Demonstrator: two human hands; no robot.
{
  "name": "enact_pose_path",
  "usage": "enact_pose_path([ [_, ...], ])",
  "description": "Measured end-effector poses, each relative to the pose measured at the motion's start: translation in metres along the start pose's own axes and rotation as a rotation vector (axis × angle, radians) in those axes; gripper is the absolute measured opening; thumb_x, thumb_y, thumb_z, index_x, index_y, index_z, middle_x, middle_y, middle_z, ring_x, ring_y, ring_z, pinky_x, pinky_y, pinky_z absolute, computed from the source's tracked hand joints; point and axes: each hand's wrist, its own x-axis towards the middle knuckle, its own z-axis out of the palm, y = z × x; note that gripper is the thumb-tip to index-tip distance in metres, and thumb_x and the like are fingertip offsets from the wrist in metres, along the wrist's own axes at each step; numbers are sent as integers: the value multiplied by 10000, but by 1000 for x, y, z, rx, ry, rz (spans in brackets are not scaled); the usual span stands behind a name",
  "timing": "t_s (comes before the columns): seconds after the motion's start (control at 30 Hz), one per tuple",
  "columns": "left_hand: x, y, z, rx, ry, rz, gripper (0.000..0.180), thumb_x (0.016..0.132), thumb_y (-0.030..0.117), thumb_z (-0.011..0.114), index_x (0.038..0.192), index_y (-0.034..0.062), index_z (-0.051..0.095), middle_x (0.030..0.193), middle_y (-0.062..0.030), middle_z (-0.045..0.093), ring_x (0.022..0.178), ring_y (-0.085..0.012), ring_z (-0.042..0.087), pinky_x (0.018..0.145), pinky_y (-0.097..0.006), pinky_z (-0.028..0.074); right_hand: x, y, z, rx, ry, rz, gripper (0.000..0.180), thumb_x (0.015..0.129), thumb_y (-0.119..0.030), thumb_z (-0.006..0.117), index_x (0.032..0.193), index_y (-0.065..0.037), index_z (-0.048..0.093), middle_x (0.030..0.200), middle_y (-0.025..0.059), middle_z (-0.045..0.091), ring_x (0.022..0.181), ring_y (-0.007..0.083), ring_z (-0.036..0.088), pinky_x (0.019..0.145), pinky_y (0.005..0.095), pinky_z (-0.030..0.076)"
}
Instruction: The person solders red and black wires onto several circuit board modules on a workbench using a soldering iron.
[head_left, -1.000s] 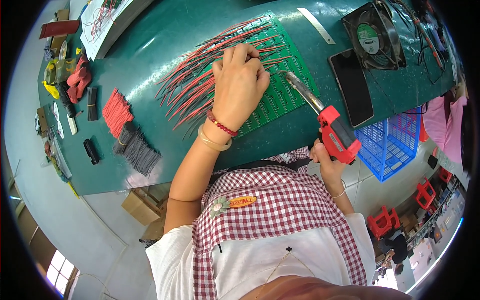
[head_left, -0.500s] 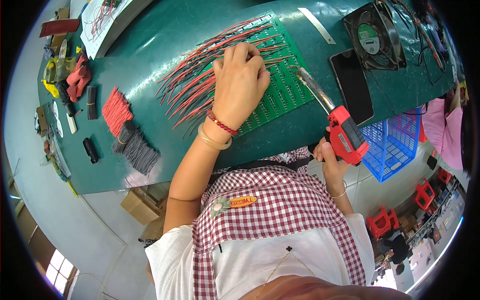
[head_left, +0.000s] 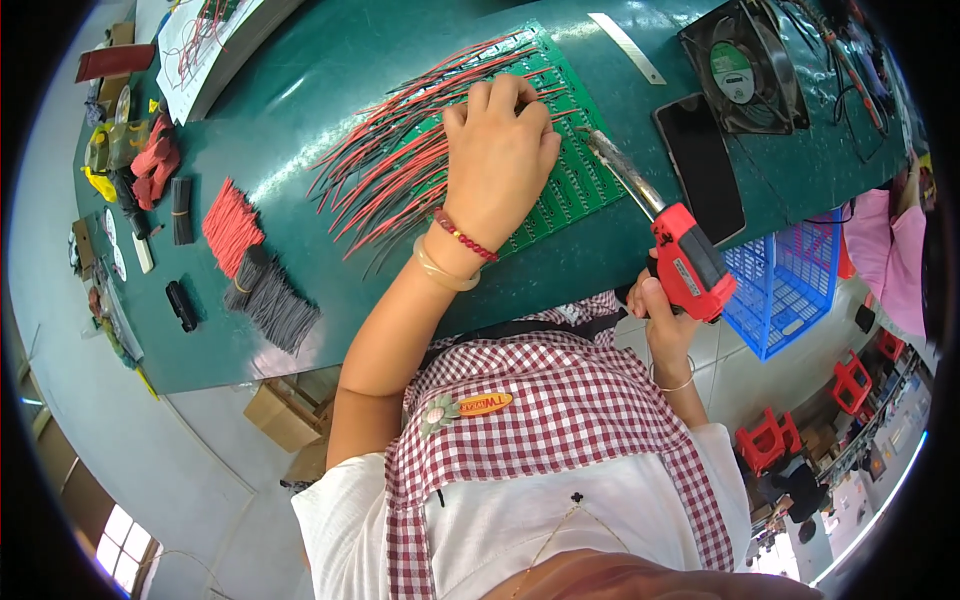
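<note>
My left hand (head_left: 498, 160) lies palm down on a green circuit board (head_left: 570, 180), its fingers pressing on several red and black wires (head_left: 400, 170) that fan out to the left. My right hand (head_left: 655, 305) grips the handle of a red soldering gun (head_left: 685, 262). The gun's metal tip (head_left: 600, 145) points up and left and reaches the board's right part, just right of my left hand.
A black phone (head_left: 702, 165) and a square fan (head_left: 745, 65) lie right of the board. Bundles of cut red wire (head_left: 230, 225) and dark wire (head_left: 272, 300) sit at left. A blue basket (head_left: 790, 285) stands beside the green table (head_left: 300, 120). Red stools (head_left: 765, 440) are on the floor.
The soldering gun has swung up and left, bringing its tip closer to the board beside my left hand. My left hand has stayed on the wires.
</note>
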Motion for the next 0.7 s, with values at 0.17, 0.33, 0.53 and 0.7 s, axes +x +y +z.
enact_pose_path([
  [0.17,2,2,2,17,-33,-30,96,742,138,668,757,52,628,1008,-37,541,957,-234,496,782,-409,368,1,2,-1,-16,-14,-29,294,895,-5,513,1176,49,447,643,51,470,513,106,449,503,257,404],
  [0.33,3,4,2,19,-28,-47,96,736,131,672,744,47,628,1006,-40,538,955,-234,494,780,-405,366,1,1,-1,-10,-16,-19,225,890,7,500,1108,46,462,631,52,475,506,102,450,497,257,410],
  [0.53,3,5,3,19,-1,-22,94,716,116,670,774,42,658,969,-41,526,936,-228,476,764,-394,350,2,2,0,-141,-58,-15,248,889,-18,518,1122,45,459,599,43,458,495,107,444,496,259,414],
  [0.7,3,5,4,16,13,-29,91,713,107,669,769,37,657,964,-43,527,934,-230,476,762,-396,348,-1,-3,5,42,49,0,291,892,-21,514,1167,45,445,617,44,460,500,108,440,504,263,416],
])
